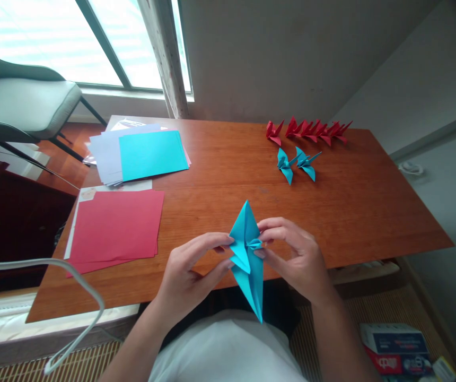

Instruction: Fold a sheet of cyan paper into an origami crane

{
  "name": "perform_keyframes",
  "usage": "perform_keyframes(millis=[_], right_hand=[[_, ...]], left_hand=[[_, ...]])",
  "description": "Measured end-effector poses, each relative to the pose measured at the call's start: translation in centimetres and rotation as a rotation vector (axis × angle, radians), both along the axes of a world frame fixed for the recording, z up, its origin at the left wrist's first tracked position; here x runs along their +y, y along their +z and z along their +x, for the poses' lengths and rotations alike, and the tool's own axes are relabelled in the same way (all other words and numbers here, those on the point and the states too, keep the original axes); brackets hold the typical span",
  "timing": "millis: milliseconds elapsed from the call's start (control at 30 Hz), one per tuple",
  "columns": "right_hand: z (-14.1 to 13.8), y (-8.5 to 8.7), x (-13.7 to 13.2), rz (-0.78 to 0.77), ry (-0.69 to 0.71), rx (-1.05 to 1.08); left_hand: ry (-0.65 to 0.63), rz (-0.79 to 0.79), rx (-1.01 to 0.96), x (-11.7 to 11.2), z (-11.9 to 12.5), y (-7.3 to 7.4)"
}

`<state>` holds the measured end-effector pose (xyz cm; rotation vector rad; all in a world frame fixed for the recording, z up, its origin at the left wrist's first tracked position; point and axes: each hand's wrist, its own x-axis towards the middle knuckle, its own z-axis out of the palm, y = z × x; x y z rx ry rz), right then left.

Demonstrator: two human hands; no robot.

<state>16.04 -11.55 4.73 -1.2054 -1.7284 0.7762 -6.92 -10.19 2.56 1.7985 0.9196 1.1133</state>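
I hold a half-folded blue paper figure [247,260] above the near edge of the wooden table [220,175]. It is long and pointed at both ends. My left hand [190,270] pinches its left side with thumb and fingers. My right hand [297,254] pinches a small fold at its middle from the right. Both hands are closed on the paper.
Two finished blue paper cranes [296,163] and a row of several red cranes [311,130] stand at the far right. A stack of red sheets [114,228] lies at the near left, blue and pale sheets [144,154] behind it. A chair [21,101] stands by the window; a white cable [72,286] loops at left.
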Motion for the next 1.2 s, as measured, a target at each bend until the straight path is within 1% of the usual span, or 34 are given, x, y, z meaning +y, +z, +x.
perform_keyframes(millis=[133,267,500,633,733,933,1200], right_hand=[[-0.06,0.04,0.07,0.009,0.046,-0.002],[-0.02,-0.06,-0.02,0.035,0.067,0.017],[-0.02,-0.37,-0.36,0.079,0.105,0.084],[-0.01,-0.42,-0.55,0.095,0.102,0.051],[-0.02,-0.42,-0.65,0.103,0.086,0.022],[-0.17,-0.48,-0.6,0.115,0.07,0.022],[-0.5,-0.37,-0.39,0.145,0.048,0.015]], left_hand=[[0.022,0.057,0.031,0.29,0.21,0.55],[0.011,0.064,0.013,0.27,0.35,0.8],[-0.005,0.042,-0.104,-0.45,0.4,0.44],[0.02,0.032,-0.135,-0.67,0.4,0.24],[0.014,0.049,-0.111,-0.6,0.36,0.33],[-0.047,0.127,-0.02,-0.36,0.26,0.67],[-0.064,0.143,-0.017,-0.29,0.36,0.58]])
